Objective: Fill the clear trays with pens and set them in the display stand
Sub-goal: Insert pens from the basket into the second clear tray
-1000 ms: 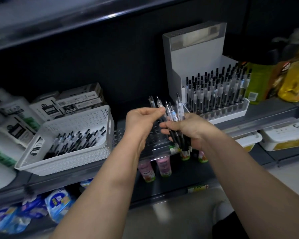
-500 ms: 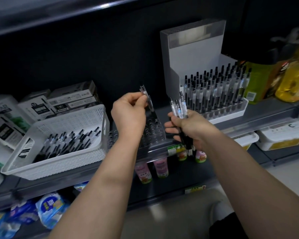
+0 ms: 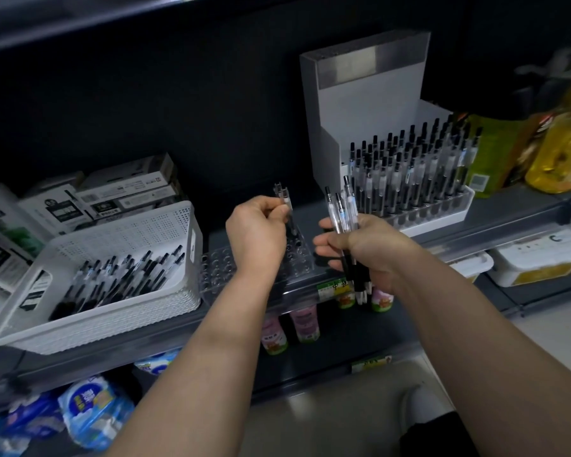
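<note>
Fingers [image 3: 272, 206] of the left hand [image 3: 256, 232] pinch a single pen [image 3: 285, 201] near its clip end. The pen stands almost upright, tip down, over the back rows of a clear tray [image 3: 216, 267] that lies on the shelf [image 3: 515, 206]; whether the tip sits in one of the holes cannot be told. The right hand [image 3: 370, 252] is just beside the left and apart from it, its fingers wrapped round a bundle of pens [image 3: 341, 209], with clear barrels rising above the fist and black grip ends poking out below it. Left of the clear tray, close against it, sits a white basket [image 3: 122, 222] with loose pens [image 3: 119, 278] lying jumbled inside. Behind the right hand stands the white display stand [image 3: 366, 103], and at its front a filled tray [image 3: 442, 212] carries rows of upright pens [image 3: 409, 169]. Stacked boxes [image 3: 129, 189] sit behind the basket, and green and yellow bottles [image 3: 561, 153] stand to the right of the stand. On the lower shelf are small pink bottles [image 3: 305, 321] and blue packs [image 3: 93, 410]
</note>
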